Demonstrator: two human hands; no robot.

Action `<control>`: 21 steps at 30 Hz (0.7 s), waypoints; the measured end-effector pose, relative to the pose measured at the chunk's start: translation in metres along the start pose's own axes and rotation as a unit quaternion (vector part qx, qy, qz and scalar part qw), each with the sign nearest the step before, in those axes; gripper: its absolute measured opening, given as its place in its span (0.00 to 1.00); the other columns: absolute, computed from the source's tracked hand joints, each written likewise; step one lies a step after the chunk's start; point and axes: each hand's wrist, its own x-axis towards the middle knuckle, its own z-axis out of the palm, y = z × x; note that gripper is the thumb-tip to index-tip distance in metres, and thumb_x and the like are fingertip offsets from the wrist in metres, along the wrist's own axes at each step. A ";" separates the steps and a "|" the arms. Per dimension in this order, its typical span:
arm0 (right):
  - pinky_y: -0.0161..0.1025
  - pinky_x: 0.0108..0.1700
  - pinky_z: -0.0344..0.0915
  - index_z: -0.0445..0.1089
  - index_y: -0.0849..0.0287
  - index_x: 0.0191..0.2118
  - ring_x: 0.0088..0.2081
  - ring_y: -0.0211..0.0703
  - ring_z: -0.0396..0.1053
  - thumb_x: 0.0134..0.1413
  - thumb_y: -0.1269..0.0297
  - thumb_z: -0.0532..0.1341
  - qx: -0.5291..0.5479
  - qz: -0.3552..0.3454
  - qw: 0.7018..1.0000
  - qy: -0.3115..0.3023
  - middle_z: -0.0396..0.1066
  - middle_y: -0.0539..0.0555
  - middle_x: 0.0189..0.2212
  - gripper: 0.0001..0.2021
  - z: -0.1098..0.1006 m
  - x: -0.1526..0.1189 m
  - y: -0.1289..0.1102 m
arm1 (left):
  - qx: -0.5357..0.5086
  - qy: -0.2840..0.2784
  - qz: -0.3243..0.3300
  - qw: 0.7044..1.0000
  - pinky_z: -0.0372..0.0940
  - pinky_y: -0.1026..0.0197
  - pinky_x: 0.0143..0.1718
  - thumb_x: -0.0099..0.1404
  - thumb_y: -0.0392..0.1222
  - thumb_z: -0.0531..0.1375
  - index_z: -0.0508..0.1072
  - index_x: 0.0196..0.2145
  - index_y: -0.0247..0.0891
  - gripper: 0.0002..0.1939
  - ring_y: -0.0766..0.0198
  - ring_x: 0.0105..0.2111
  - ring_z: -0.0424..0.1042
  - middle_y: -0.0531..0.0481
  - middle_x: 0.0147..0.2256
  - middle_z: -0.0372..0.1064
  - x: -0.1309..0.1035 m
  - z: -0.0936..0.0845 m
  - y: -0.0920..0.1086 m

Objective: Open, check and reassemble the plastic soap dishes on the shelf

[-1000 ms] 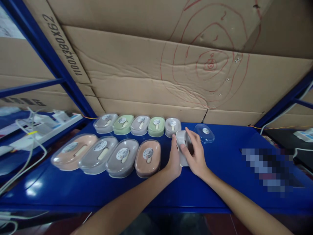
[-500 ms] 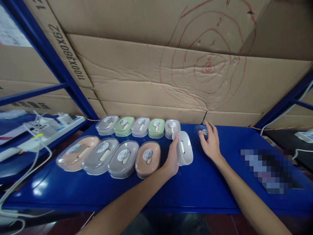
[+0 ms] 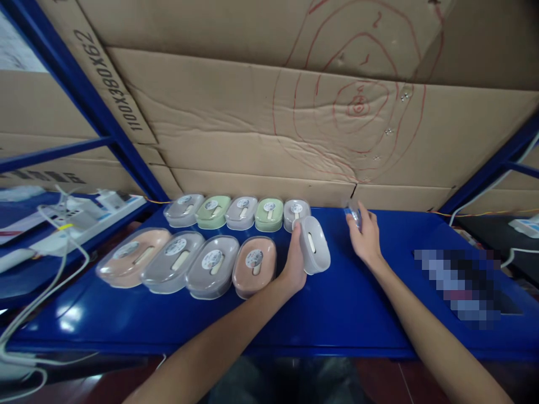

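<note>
My left hand [image 3: 295,265] is closed on the side of a light grey plastic box [image 3: 319,255] with rounded corners and a white insert in its top. The box is held tilted above the blue table, to the right of the lidded boxes. My right hand [image 3: 365,238] grips a clear plastic lid [image 3: 352,214] with a round label, tipped up on edge and seen nearly side-on. A gap separates the lid from the grey box. Closest to my left hand stand a peach box [image 3: 255,268] and a pale grey box [image 3: 296,212], both under clear labelled lids.
Several more lidded boxes stand in two rows on the left, among them a green box [image 3: 269,216]. A cardboard wall [image 3: 219,129] closes off the back of the blue table [image 3: 337,331]. A power strip [image 3: 96,224] and cables lie at left; a blurred-out item [image 3: 458,286] lies at right.
My right hand has closed on the clear lid and raised it from flat on the table to a tilted position. My left hand still holds the grey box, in nearly the same place.
</note>
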 end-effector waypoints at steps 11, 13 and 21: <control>0.70 0.71 0.65 0.47 0.37 0.82 0.74 0.62 0.59 0.80 0.45 0.54 0.135 -0.186 0.967 -0.112 0.55 0.62 0.73 0.33 0.009 -0.077 -0.073 | 0.007 -0.051 0.061 0.997 0.69 0.48 0.70 0.79 0.62 0.58 0.83 0.53 0.41 0.25 0.46 0.66 0.75 0.42 0.58 0.82 -0.010 0.009 0.001; 0.71 0.71 0.65 0.46 0.35 0.82 0.75 0.63 0.57 0.80 0.45 0.53 0.136 -0.180 0.968 -0.112 0.56 0.62 0.73 0.33 0.012 -0.078 -0.071 | 0.017 -0.054 0.066 0.996 0.69 0.49 0.70 0.81 0.61 0.55 0.83 0.50 0.41 0.25 0.48 0.66 0.75 0.42 0.56 0.83 -0.010 0.008 0.000; 0.71 0.72 0.65 0.46 0.35 0.82 0.75 0.64 0.57 0.80 0.45 0.53 0.145 -0.174 0.967 -0.116 0.54 0.62 0.73 0.33 0.016 -0.082 -0.070 | 0.038 -0.068 0.080 0.994 0.73 0.41 0.66 0.72 0.70 0.62 0.82 0.45 0.48 0.24 0.43 0.65 0.76 0.44 0.52 0.84 0.000 -0.003 -0.006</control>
